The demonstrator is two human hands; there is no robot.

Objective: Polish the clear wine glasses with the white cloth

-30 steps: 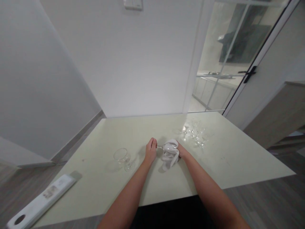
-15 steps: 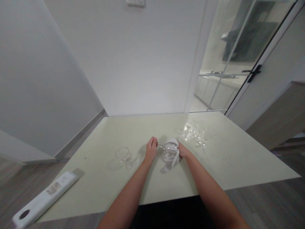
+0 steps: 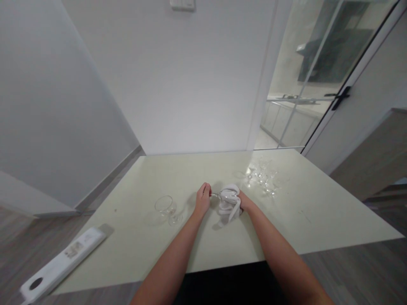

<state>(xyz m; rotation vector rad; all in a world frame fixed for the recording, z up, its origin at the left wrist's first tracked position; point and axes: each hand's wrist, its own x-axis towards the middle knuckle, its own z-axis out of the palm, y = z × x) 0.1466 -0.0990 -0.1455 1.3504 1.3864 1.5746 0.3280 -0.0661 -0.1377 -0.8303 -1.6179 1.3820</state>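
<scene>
My left hand [image 3: 202,198] is closed round the stem end of a clear wine glass [image 3: 224,195] held sideways over the pale table [image 3: 311,216]. My right hand [image 3: 244,202] is closed on a white cloth [image 3: 229,204] that wraps the glass's bowl and hangs down below it. Most of my right hand's fingers are hidden by the cloth. Another clear stemmed glass [image 3: 165,208] stands on the table to the left of my left hand.
Several more clear glasses [image 3: 263,177] stand grouped at the table's far right. A long white flat box [image 3: 62,263] overhangs the near left corner. A white wall rises behind the table, and a glass door [image 3: 305,76] opens to a kitchen on the right.
Both hands keep the same hold on the glass and cloth. The cloth has shifted slightly around the bowl. The view has drifted a little.
</scene>
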